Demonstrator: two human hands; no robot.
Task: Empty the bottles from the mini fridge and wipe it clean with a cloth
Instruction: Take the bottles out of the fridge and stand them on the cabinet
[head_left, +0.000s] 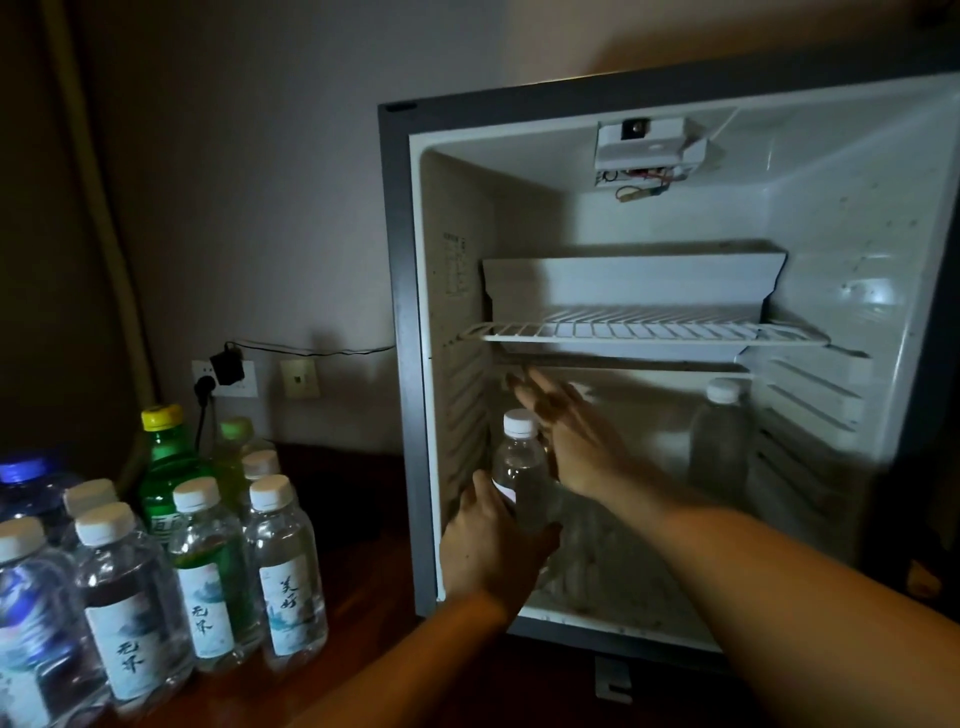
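Water bottle (521, 470), light, smooth plastic, is gripped at its waist by left hand (493, 551); right hand (571, 441) at 3 o'clock is spread, empty.

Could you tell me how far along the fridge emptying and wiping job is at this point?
Mostly emptied: a cluster of bottles already stands on the table beside the open mini fridge. In hand: the left hand grips a clear bottle at the front, the right hand reaching past it. Left: one bottle at the back right, then wiping; no cloth visible.
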